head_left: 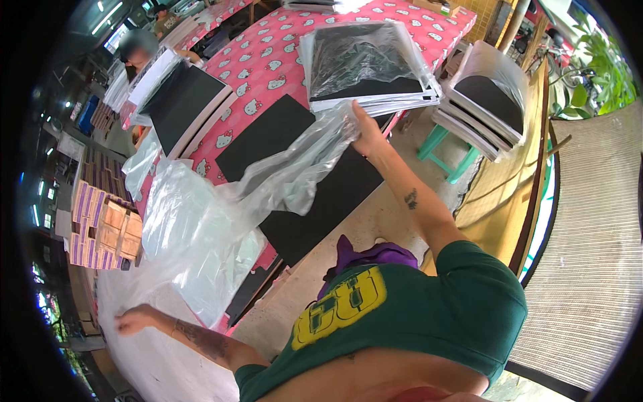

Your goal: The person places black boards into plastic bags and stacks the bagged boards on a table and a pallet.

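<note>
A long table under a pink patterned cloth (268, 63) runs away ahead of both hands, taking up most of the view. On it, just below the right hand (367, 134), lie large flat black sheets (315, 194), reaching toward the person's body. Between the two hands spreads a heap of clear plastic bags (194, 234), crumpled and overlapping, trailing down toward the left hand (132, 320). Just above the right hand sits a stack of black boards wrapped in clear plastic (365, 63), its near edge touching the fingers' height. To the right of that hand, another stack of boards (482, 107) rests on a teal stool (447, 151). Far beyond the left hand stand piled purple and tan boxes (100, 214).

The right hand is stretched out and grips the upper end of one clear plastic bag (301, 164), which hangs from it, slack, toward the heap. The left hand rests well apart on the plastic at the table's near end; whether it pinches anything I cannot tell.
</note>
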Action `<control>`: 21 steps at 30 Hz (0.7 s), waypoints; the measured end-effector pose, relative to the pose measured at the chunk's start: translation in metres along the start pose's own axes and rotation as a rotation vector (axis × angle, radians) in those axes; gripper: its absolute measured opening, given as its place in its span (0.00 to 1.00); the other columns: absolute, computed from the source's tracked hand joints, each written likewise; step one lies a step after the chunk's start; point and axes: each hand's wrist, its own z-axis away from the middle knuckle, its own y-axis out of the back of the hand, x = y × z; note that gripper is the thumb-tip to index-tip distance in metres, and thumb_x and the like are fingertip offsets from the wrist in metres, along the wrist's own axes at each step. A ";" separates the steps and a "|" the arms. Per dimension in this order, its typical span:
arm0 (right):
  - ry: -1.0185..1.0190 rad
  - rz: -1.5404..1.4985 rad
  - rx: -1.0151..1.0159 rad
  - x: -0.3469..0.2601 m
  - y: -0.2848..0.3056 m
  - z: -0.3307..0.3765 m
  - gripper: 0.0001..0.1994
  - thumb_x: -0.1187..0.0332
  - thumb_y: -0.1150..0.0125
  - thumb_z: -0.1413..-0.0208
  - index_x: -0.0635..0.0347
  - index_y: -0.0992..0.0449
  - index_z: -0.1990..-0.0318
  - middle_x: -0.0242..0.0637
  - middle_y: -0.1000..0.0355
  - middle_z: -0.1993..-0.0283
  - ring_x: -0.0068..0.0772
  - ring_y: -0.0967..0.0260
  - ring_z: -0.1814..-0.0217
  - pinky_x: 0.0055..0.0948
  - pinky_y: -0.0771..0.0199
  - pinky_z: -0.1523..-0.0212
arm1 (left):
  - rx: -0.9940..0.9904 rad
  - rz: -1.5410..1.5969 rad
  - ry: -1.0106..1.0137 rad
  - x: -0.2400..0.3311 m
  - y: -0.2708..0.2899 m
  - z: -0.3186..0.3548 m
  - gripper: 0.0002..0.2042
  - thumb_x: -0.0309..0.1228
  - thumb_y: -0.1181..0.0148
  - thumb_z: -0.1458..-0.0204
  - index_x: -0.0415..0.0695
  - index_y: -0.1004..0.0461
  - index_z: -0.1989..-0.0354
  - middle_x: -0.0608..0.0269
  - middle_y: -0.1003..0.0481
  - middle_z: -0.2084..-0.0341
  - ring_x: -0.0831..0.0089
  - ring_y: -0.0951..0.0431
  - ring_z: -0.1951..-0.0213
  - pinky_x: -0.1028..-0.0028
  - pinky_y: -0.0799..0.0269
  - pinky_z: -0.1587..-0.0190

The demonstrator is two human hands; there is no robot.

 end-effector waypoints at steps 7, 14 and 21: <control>0.019 0.304 -0.481 0.043 -0.069 0.055 0.27 0.76 0.45 0.47 0.55 0.42 0.38 0.35 0.29 0.51 0.26 0.31 0.52 0.26 0.31 0.52 | -1.443 0.073 -0.771 0.167 0.025 0.166 0.17 0.34 0.49 0.45 0.37 0.29 0.52 0.43 0.28 0.55 0.51 0.29 0.51 0.61 0.35 0.48; -0.068 0.526 -0.515 0.103 -0.100 0.085 0.27 0.74 0.43 0.46 0.60 0.44 0.39 0.39 0.28 0.57 0.26 0.30 0.53 0.24 0.29 0.54 | -1.361 1.329 0.282 0.362 0.149 0.215 0.10 0.33 0.44 0.45 0.37 0.25 0.69 0.70 0.30 0.81 0.82 0.34 0.75 0.80 0.39 0.72; -0.161 -0.018 -0.491 0.075 -0.074 0.092 0.30 0.56 0.41 0.46 0.56 0.44 0.39 0.35 0.28 0.59 0.29 0.29 0.53 0.33 0.29 0.50 | -0.979 1.473 0.509 0.355 0.132 0.207 0.06 0.28 0.51 0.42 0.37 0.32 0.64 0.63 0.29 0.79 0.78 0.27 0.75 0.77 0.29 0.70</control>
